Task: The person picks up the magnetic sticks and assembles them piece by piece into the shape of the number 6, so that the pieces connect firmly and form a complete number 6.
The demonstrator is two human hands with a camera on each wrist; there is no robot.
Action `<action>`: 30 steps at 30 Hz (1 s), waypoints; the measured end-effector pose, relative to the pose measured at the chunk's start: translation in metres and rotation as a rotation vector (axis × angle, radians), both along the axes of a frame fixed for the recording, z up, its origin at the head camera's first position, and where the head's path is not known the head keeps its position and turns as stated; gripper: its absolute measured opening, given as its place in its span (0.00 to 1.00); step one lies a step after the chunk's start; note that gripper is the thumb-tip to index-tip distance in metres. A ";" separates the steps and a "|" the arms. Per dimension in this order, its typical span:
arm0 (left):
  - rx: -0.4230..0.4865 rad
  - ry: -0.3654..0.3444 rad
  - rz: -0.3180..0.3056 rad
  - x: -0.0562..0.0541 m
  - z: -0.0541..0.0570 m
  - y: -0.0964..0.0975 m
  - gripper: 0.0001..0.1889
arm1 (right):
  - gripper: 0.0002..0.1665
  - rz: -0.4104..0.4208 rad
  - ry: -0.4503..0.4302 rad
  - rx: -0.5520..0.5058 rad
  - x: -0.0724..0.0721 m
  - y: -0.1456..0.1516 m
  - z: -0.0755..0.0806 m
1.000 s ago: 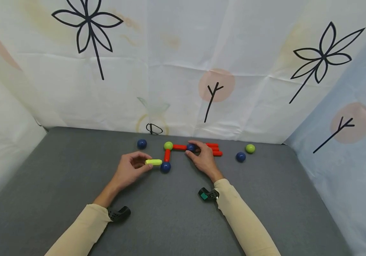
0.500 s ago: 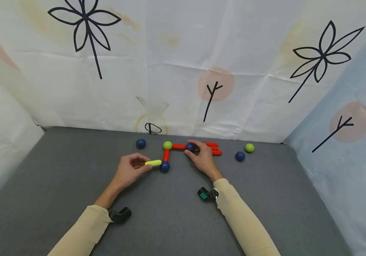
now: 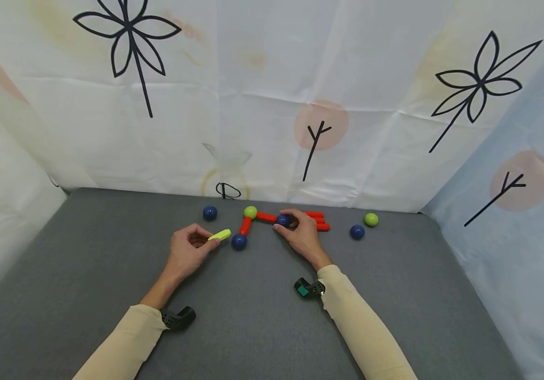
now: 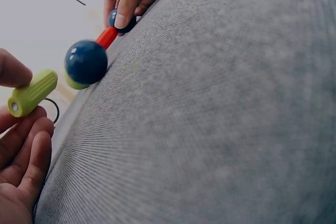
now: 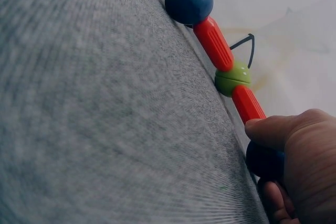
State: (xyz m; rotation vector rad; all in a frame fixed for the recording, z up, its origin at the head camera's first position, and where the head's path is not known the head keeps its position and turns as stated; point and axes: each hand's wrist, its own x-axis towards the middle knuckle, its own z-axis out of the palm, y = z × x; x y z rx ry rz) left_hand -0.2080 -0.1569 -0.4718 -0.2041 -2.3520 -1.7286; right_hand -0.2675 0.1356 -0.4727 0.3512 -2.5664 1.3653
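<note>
Pinching a yellow-green stick (image 3: 220, 235) in the left hand (image 3: 187, 253), snug between thumb and fingers. Held at a slant, pointing at the near blue ball (image 3: 239, 242), just beside it, with a small gap visible from the left wrist. Also showing a tiny silvery spot on one end in that view.

Gripping the far blue ball (image 3: 282, 220) with the right hand (image 3: 303, 238), thumb and fingertips curled round it. Touching that ball on the left: the upper red stick (image 3: 266, 217). Then on to a green ball (image 3: 250, 212) at the corner, then down the lower red stick (image 3: 245, 227) to the near blue ball. All joined end to end, with a proper bend at the green one.

Lying side by side past the right hand: three spare red sticks (image 3: 320, 221), partly hidden behind it. Over on the left, near the back edge, a loose blue ball (image 3: 209, 213). Well off to the right, a second blue ball (image 3: 357, 232) just beside a lime ball (image 3: 371, 219).

All on a gray tabletop (image 3: 272, 327), backed by a white sheet (image 3: 262, 68) printed with black leaf sketches and peachy circles. Wearing beige sleeves (image 3: 367, 327), plus black wristbands (image 3: 177, 319) on both arms.
</note>
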 end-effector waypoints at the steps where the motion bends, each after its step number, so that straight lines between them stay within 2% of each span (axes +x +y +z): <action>1: -0.011 0.007 0.008 0.000 0.000 0.000 0.07 | 0.23 -0.003 -0.002 -0.003 0.000 0.000 0.000; 9: -0.120 0.058 0.054 0.000 -0.004 -0.002 0.08 | 0.22 -0.025 -0.033 -0.016 0.001 0.000 0.001; 17: -0.165 0.034 0.047 0.001 -0.002 -0.002 0.08 | 0.23 -0.025 -0.035 -0.007 0.001 -0.001 0.002; 30: -0.306 0.028 -0.097 0.006 0.000 0.007 0.10 | 0.24 0.002 -0.013 -0.007 -0.001 0.000 0.000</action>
